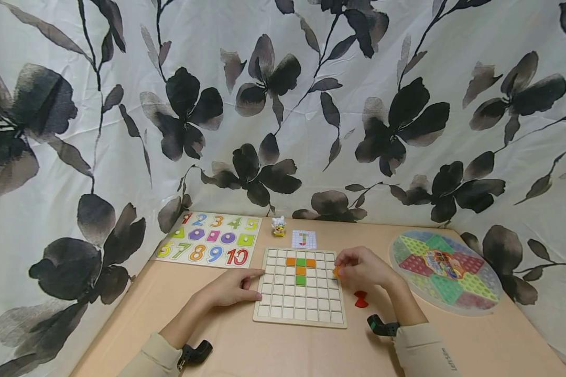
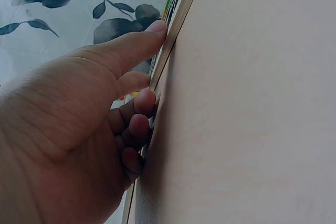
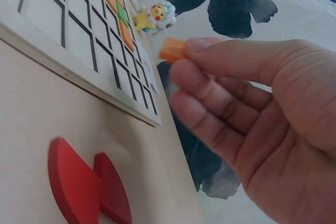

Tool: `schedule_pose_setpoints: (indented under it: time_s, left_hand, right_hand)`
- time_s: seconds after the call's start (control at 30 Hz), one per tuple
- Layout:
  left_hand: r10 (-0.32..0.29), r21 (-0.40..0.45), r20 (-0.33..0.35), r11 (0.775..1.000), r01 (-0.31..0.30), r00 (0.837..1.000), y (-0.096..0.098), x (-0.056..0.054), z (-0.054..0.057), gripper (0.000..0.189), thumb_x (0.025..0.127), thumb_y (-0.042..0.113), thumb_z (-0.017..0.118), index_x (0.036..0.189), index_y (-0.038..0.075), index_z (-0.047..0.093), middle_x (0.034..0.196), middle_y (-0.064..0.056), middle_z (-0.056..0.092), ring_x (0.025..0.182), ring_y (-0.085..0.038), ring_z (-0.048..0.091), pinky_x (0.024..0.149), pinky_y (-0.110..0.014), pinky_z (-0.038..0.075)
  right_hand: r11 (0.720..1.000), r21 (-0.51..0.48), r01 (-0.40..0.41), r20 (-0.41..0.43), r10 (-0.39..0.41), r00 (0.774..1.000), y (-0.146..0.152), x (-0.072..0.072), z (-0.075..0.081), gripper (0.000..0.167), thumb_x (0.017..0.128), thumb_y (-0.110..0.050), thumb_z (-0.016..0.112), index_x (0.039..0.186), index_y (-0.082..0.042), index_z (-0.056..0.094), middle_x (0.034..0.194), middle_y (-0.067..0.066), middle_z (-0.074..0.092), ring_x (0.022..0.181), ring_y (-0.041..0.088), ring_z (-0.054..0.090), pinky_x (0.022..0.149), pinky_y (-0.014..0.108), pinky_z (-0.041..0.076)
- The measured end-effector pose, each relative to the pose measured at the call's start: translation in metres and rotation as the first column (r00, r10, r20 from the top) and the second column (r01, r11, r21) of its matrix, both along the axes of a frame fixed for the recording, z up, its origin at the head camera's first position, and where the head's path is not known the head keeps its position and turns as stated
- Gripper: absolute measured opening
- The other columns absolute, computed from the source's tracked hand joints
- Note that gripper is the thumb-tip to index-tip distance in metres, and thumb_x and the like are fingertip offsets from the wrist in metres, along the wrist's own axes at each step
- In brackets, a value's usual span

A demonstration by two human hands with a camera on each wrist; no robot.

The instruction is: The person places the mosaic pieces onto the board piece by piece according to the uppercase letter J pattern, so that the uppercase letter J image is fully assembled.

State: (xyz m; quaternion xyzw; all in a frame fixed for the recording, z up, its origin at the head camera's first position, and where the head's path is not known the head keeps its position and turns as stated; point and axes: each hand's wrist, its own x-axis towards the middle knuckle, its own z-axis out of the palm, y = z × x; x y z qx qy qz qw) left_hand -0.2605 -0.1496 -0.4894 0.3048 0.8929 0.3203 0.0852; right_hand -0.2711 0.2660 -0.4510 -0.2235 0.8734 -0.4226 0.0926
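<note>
A wooden grid board (image 1: 299, 314) lies on the table, with orange and green squares (image 1: 301, 270) set in a T shape. Against its left edge rests my left hand (image 1: 224, 288), thumb and index finger stretched out along the rim; the left wrist view shows the thumb (image 2: 139, 45) touching the edge. Over the board's right edge, my right hand (image 1: 365, 267) pinches a small orange block (image 3: 172, 49) between thumb and fingers. Two red rounded pieces (image 1: 360, 299) lie on the table just below that hand.
A pattern card (image 1: 304, 239) and a small toy figure (image 1: 279, 226) stand behind the board. At the back left lies a number puzzle board (image 1: 207, 238). A round patterned disc (image 1: 445, 272) is at the right. A floral curtain (image 1: 330, 115) hangs behind the table.
</note>
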Motion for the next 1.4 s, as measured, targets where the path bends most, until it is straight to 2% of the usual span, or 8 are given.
schedule_pose_setpoints:
  time_s: [0.2,0.37,0.6,0.77,0.93,1.13,1.4]
  left_hand:
    - [-0.001,-0.007,-0.009,1.0,0.001,1.0,0.0,0.0,0.001,0.068,0.09,0.04,0.081,0.148,0.014,0.059,0.074,0.009,0.048,0.067,-0.002,0.043,0.065,-0.024,0.038]
    - [0.0,-0.009,-0.004,1.0,0.0,1.0,0.0,0.001,0.001,0.067,0.09,0.04,0.081,0.148,0.014,0.059,0.073,0.009,0.048,0.067,-0.003,0.043,0.064,-0.024,0.037]
    - [-0.001,-0.005,0.006,1.0,0.001,1.0,0.0,0.002,0.002,0.068,0.09,0.041,0.081,0.148,0.013,0.058,0.073,0.008,0.048,0.067,-0.004,0.043,0.063,-0.023,0.036]
    - [0.0,-0.002,0.005,1.0,0.0,1.0,0.0,0.001,0.001,0.068,0.09,0.041,0.081,0.148,0.014,0.059,0.074,0.009,0.048,0.067,-0.003,0.043,0.064,-0.024,0.036]
    - [-0.002,-0.001,0.005,1.0,0.002,1.0,0.0,0.0,0.0,0.068,0.09,0.041,0.081,0.149,0.014,0.058,0.074,0.009,0.048,0.067,-0.003,0.043,0.064,-0.023,0.036]
    - [-0.004,0.001,0.011,1.0,0.004,1.0,0.0,0.001,0.001,0.068,0.091,0.041,0.081,0.149,0.013,0.058,0.074,0.008,0.048,0.067,-0.003,0.043,0.063,-0.023,0.036]
    - [0.0,0.012,0.021,1.0,0.0,1.0,0.0,0.001,0.001,0.069,0.091,0.04,0.081,0.149,0.012,0.058,0.074,0.008,0.048,0.068,-0.004,0.043,0.063,-0.023,0.036]
  right_hand:
    - [0.997,-0.077,0.028,-0.037,-0.031,0.999,-0.009,0.001,0.002,0.015,0.093,-0.004,0.074,0.107,-0.009,0.072,0.097,0.008,0.071,0.085,0.026,0.061,0.075,0.025,0.053]
    - [0.991,-0.128,0.028,-0.057,-0.036,0.998,-0.016,0.0,0.001,0.017,0.093,-0.004,0.075,0.109,-0.002,0.071,0.097,0.014,0.07,0.081,0.024,0.061,0.07,0.024,0.052]
    - [0.983,-0.186,-0.011,-0.021,0.007,1.0,-0.032,0.001,-0.002,0.023,0.094,0.0,0.072,0.116,0.005,0.068,0.104,0.022,0.07,0.084,0.024,0.066,0.075,0.022,0.057]
    - [0.977,-0.213,-0.032,0.003,0.034,0.999,-0.04,0.001,-0.004,0.025,0.094,0.002,0.071,0.118,0.007,0.067,0.099,0.019,0.071,0.085,0.021,0.069,0.078,0.023,0.058]
    - [0.981,-0.195,-0.014,-0.001,0.014,1.0,-0.045,0.0,-0.007,0.025,0.093,-0.001,0.074,0.117,0.005,0.068,0.099,0.015,0.072,0.085,0.02,0.068,0.078,0.021,0.057]
    - [0.991,-0.132,0.0,-0.053,-0.007,0.999,-0.053,0.002,-0.009,0.028,0.09,-0.009,0.08,0.114,0.003,0.072,0.097,0.01,0.07,0.086,0.022,0.061,0.075,0.02,0.052]
    - [0.998,-0.04,-0.058,-0.113,0.053,0.992,-0.062,0.006,-0.008,0.021,0.087,-0.016,0.085,0.105,-0.011,0.075,0.088,-0.002,0.068,0.077,0.014,0.059,0.07,0.022,0.049]
